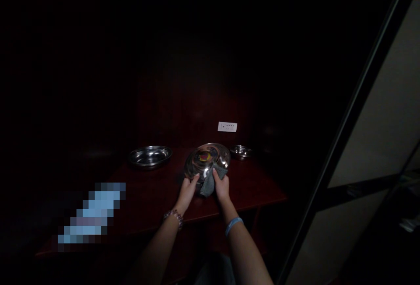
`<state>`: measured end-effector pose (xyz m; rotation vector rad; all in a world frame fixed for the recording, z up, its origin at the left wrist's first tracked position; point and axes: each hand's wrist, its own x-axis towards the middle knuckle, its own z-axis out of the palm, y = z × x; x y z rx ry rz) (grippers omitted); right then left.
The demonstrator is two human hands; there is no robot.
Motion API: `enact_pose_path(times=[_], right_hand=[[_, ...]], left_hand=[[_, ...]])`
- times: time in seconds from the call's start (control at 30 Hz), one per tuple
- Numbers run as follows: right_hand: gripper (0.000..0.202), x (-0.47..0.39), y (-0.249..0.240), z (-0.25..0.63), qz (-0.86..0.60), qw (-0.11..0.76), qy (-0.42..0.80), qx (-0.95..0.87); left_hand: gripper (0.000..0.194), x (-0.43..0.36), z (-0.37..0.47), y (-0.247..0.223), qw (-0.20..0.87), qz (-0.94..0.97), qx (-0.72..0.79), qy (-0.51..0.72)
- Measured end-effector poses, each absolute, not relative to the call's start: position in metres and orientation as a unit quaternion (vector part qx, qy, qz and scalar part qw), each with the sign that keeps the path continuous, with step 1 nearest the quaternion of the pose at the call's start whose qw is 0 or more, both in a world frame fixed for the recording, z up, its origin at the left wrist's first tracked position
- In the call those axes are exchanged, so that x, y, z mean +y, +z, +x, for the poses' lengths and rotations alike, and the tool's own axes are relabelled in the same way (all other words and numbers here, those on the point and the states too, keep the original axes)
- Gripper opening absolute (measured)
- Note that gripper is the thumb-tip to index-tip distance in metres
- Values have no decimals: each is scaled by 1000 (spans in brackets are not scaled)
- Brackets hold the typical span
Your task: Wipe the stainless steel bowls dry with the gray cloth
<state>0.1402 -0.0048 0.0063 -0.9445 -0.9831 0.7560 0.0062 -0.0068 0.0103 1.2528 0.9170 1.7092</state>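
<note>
A round, shiny steel plate (193, 162) with a colourful sticker at its middle is held tilted above the dark red tabletop (154, 197). My left hand (188, 191) grips its near left edge, thumb on the upper face. At the near right edge, my right hand (222, 185) pinches a grey-green cloth (207, 185) against the plate, with part of the cloth hanging below the rim. Fingers under the plate are hidden on both hands.
A larger steel dish (150, 157) sits on the table to the left. Behind the plate on the right stands a small steel bowl (241, 152). A white socket strip (227, 127) is on the back panel. A blurred, pixelated bright patch (95, 215) lies front left. A framed panel (367, 114) slants along the right.
</note>
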Motion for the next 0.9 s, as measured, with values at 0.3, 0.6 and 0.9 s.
enact_pose_path(times=[0.3,0.6,0.9], right_hand=[[47,-4,4,142,-442,712,322,-440],[45,-3,2,143,-439,706,345,-435],[48,-9,11,139,-424,711,342,-445]], left_hand=[[43,-16,7,18,393,497,341,695],[47,-3,9,2,390,555,356,643],[46,-11,4,14,379,468,358,713]])
